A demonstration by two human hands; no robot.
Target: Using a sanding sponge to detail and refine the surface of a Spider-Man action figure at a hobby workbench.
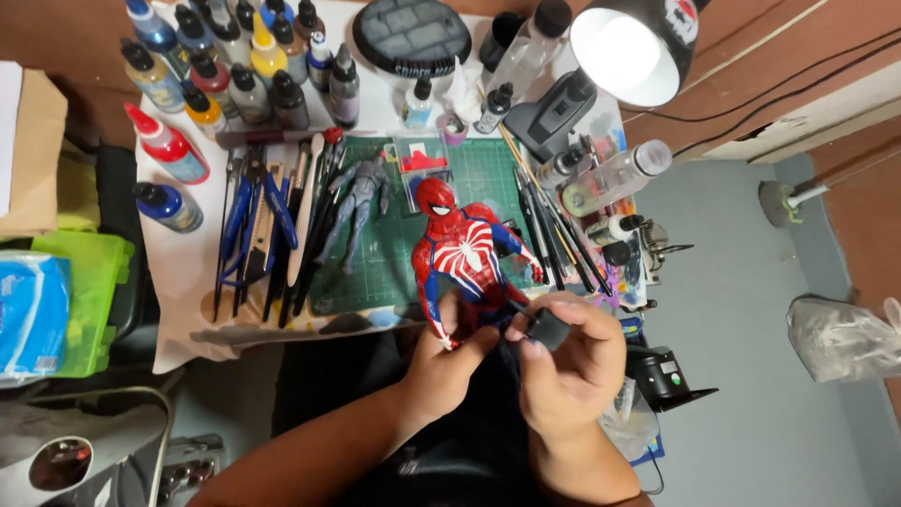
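Head view, lower centre: left hand grips figure by its legs; right hand pinches black part. Fitting step; next needs precise alignment.

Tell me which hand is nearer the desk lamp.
Right. The right hand, holding a small black piece, lies below the desk lamp; the left hand, gripping the red-and-blue figure, is farther left.

The one camera sits on the person's head, looking straight down, close above the table.
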